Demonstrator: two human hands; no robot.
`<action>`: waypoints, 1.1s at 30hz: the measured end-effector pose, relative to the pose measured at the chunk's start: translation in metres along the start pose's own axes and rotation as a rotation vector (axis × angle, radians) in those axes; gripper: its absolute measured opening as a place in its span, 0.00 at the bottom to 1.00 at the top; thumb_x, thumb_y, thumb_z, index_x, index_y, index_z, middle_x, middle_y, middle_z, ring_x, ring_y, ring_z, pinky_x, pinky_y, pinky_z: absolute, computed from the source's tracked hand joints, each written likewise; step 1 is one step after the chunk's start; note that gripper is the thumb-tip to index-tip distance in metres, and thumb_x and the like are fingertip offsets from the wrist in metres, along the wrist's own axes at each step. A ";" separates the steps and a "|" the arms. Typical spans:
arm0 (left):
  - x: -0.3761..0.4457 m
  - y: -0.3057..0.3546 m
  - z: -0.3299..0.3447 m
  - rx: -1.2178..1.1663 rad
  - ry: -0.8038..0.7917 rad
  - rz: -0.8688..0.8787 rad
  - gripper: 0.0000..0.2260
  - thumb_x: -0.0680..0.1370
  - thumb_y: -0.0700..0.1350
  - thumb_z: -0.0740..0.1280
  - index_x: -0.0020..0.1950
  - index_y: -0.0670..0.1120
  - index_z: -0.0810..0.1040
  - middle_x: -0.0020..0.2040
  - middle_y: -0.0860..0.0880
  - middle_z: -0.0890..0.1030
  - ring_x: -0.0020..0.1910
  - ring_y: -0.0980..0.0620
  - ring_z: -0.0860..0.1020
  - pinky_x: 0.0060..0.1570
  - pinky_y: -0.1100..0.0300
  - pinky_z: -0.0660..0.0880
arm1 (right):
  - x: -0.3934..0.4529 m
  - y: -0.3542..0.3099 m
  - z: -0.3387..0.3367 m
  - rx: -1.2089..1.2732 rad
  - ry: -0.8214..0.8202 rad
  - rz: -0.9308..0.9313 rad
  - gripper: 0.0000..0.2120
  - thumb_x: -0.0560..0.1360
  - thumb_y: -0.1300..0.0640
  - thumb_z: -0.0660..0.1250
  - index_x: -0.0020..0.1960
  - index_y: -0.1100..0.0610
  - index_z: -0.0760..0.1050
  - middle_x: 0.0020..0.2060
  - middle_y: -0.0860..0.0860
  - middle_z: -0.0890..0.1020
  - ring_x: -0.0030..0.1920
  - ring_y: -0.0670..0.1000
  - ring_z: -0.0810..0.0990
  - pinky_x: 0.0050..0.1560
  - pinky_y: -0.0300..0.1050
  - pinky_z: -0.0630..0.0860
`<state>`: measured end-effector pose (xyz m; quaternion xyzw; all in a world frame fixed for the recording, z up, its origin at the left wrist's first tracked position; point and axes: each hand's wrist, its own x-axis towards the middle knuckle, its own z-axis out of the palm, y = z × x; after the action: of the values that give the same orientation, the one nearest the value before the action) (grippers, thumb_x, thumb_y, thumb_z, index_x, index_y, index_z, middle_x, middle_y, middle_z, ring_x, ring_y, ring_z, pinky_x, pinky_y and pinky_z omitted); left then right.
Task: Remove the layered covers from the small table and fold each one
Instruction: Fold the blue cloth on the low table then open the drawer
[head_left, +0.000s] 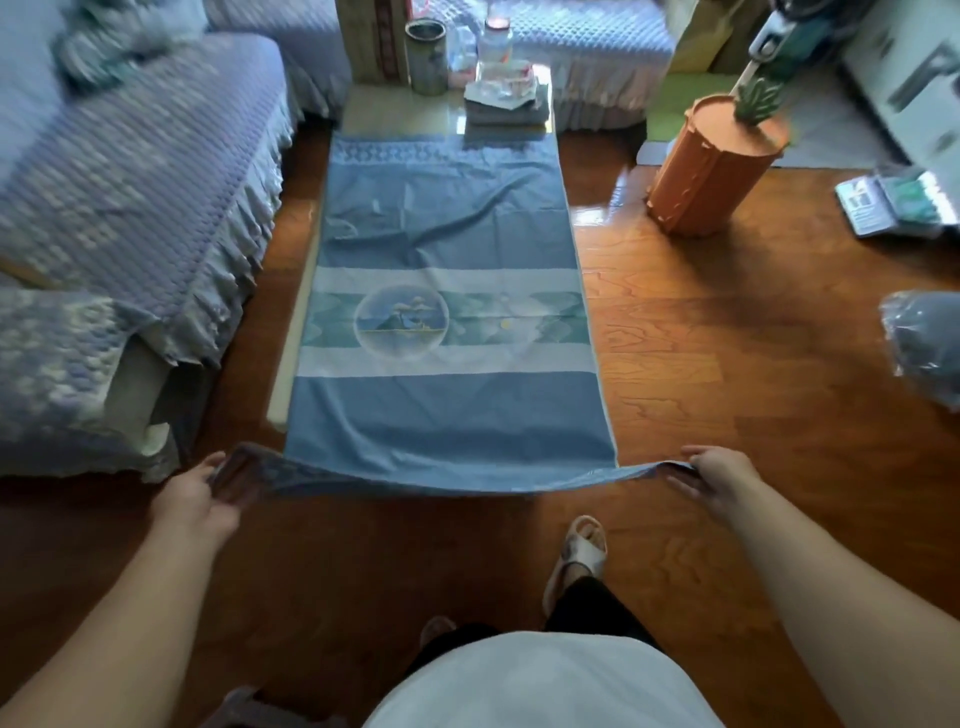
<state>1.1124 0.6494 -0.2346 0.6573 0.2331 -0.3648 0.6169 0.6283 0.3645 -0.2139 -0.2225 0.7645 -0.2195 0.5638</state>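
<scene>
Both hands, left hand (205, 486) and right hand (714, 478), grip the near corners of the blue cover (447, 291) spread over the table (395, 111).

Room dimly lit overall; daylight is admitted from the far side. Strong glare is seen on the bare far end of the table (374, 111) and on the wooden floor (675, 332) right of it. A long shadow is cast toward the camera by the orange stool (711, 171). Near floor and forearms are left in shade. Motion blur is noted on the sofa cover (130, 171) at left and on objects at the upper right corner. Wide-angle bending is evident along the edges.
</scene>
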 end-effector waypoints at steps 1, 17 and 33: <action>0.003 0.011 0.017 -0.016 -0.019 0.021 0.14 0.84 0.37 0.50 0.45 0.49 0.70 0.44 0.46 0.79 0.34 0.49 0.84 0.43 0.50 0.82 | 0.006 -0.018 0.006 0.017 -0.020 -0.015 0.16 0.83 0.71 0.48 0.62 0.64 0.72 0.53 0.66 0.76 0.34 0.59 0.81 0.18 0.47 0.77; 0.125 0.003 0.427 0.600 0.207 0.356 0.33 0.80 0.42 0.68 0.82 0.49 0.57 0.74 0.46 0.69 0.69 0.45 0.71 0.66 0.52 0.68 | 0.330 -0.317 0.257 -0.450 -0.626 0.091 0.10 0.83 0.61 0.58 0.56 0.64 0.76 0.47 0.60 0.83 0.46 0.56 0.84 0.50 0.46 0.83; 0.248 -0.122 0.654 1.210 0.402 0.228 0.28 0.83 0.54 0.60 0.82 0.50 0.56 0.83 0.45 0.52 0.81 0.42 0.52 0.78 0.46 0.54 | 0.445 -0.495 0.459 -1.500 -0.918 -0.815 0.18 0.80 0.56 0.65 0.69 0.56 0.73 0.56 0.52 0.81 0.54 0.54 0.80 0.55 0.44 0.75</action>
<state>1.0497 -0.0123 -0.4853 0.9649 0.0258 -0.2339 0.1165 0.9964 -0.3341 -0.3870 -0.8363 0.2755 0.2552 0.3995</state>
